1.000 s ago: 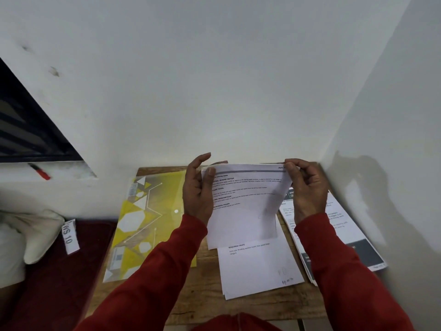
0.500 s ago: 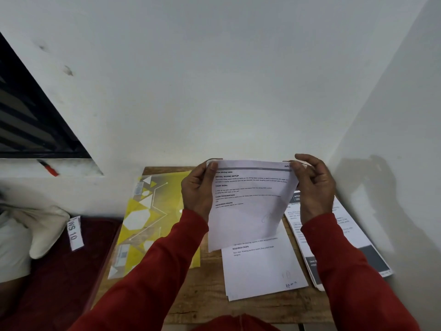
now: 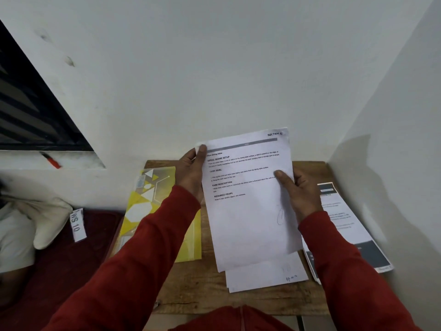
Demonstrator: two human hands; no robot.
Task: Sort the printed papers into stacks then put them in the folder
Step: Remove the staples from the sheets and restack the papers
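I see a small wooden table (image 3: 191, 290) with a rough brown grain, pushed into a corner of matte white walls. On its left side lies a glossy yellow plastic folder (image 3: 152, 211) printed with white hexagons and grey lines. On the right, partly over the table's edge, lies a printed sheet with dark header and footer bands (image 3: 346, 232). Near the middle lies a thin stack of white papers (image 3: 265, 275), flat and rectangular, with a small handwritten note at its near right corner.

Raised above that stack is the held sheet (image 3: 248, 199), thin white paper with lines of black text, a grey bar near the top and a pen scribble at the right edge.

Compared with half a second ago, the sheet now stands taller and flatter, showing its whole top edge, where before it sagged between both hands at the top corners. My right hand has slid down from the top right corner to the middle of the right edge.

My left hand (image 3: 191, 173) pinches the top left corner, thumb on the front. My right hand (image 3: 298, 192) grips the right edge, thumb pressed on the printed face, fingers curled behind. Both arms wear red sleeves (image 3: 143, 259).

Far left, a white cushion (image 3: 45, 218) and a paper tag (image 3: 76, 225) rest on dark red fabric.
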